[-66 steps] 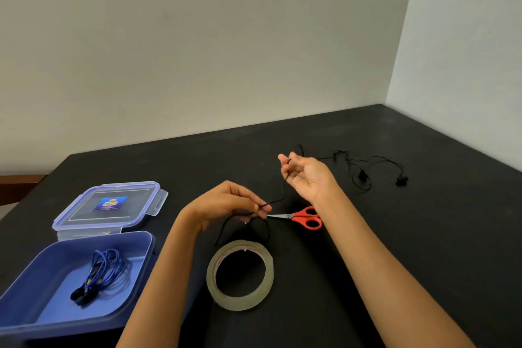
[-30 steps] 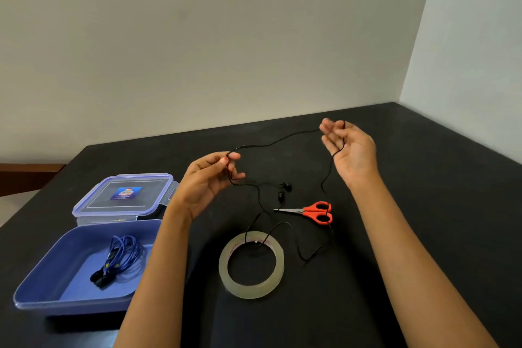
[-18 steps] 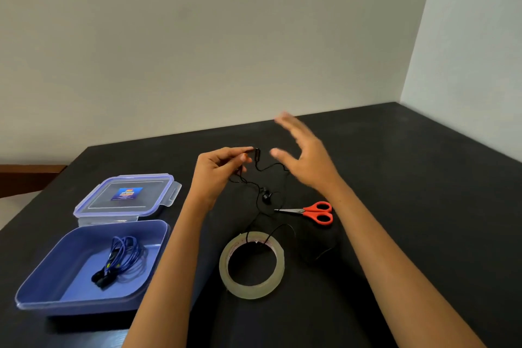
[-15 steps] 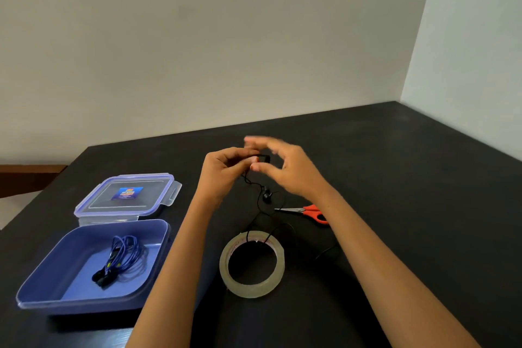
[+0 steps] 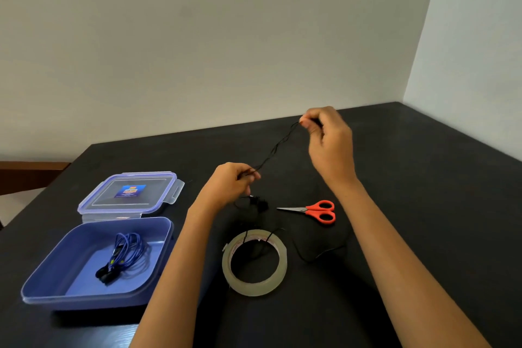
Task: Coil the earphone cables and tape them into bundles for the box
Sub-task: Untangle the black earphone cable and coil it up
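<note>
A thin black earphone cable [image 5: 278, 147] is stretched in the air between my hands as a doubled strand. My left hand [image 5: 230, 185] pinches its lower end above the table. My right hand [image 5: 329, 144] pinches the upper end, raised and further back. The rest of the cable hangs down, its earbuds [image 5: 261, 203] lying on the table, and a loose length trails over the clear tape roll [image 5: 254, 261] and off to the right. The open blue box [image 5: 93, 263] at the left holds a coiled blue earphone bundle [image 5: 124, 257].
Red-handled scissors [image 5: 315, 210] lie right of the earbuds, under my right forearm. The box lid [image 5: 130, 192] sits flat behind the box. The black table [image 5: 423, 206] meets the walls at the back and right.
Half a second ago my hands were together at the cable. Now my right hand has pulled up and to the right, drawing the doubled cable taut between them. My left hand dropped slightly.
</note>
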